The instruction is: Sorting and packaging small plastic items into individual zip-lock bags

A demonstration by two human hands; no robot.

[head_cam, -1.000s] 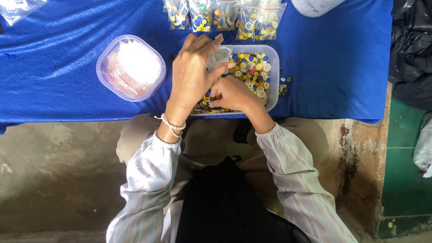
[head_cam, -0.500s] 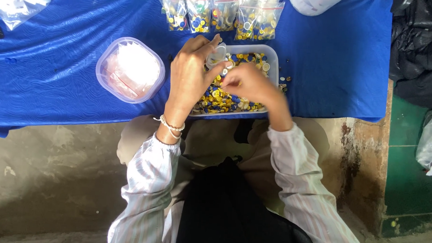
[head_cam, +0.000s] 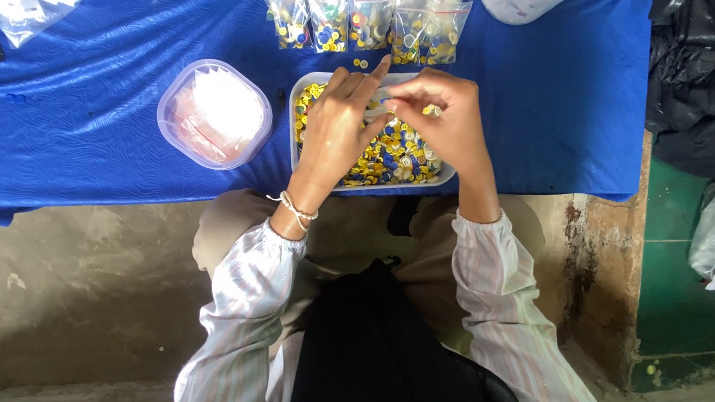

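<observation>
Left hand: the left hand [head_cam: 340, 125] is held over the white rectangular plastic tray [head_cam: 314, 79], fingers stretched forward and partly curled; a small clear plastic bag [head_cam: 376, 108] appears to be pinched between it and the other hand, though the grip is mostly hidden.
Right hand: the right hand [head_cam: 440, 117] is bent inward, fingertips drawn together at the mouth of the bag; whether a button is pinched there cannot be told.
Tray contents: the tray is filled with small round buttons in yellow, blue and white [head_cam: 391, 158], heaped loosely beneath both hands.
Position of the bag: it lies between the two hands, touching both, directly above the far half of the tray.
Risk, spilling: buttons could be dropped past the bag's mouth if it is let sag; most would be caught by the tray below, but some could roll onto the blue cloth-covered bench [head_cam: 100, 73].
Risk, tray edge: the tray sits at the near edge of the bench, so it could be tipped toward the lap by a downward press of the wrists.
Risk, strays: a few loose buttons [head_cam: 361, 63] already lie just beyond the tray, and more could be scattered likewise.
Nearby: a row of filled clear bags of buttons [head_cam: 364, 19] lies past the tray; a round clear lidded plastic container with pinkish contents [head_cam: 214, 113] stands just beside the tray, on the left.
</observation>
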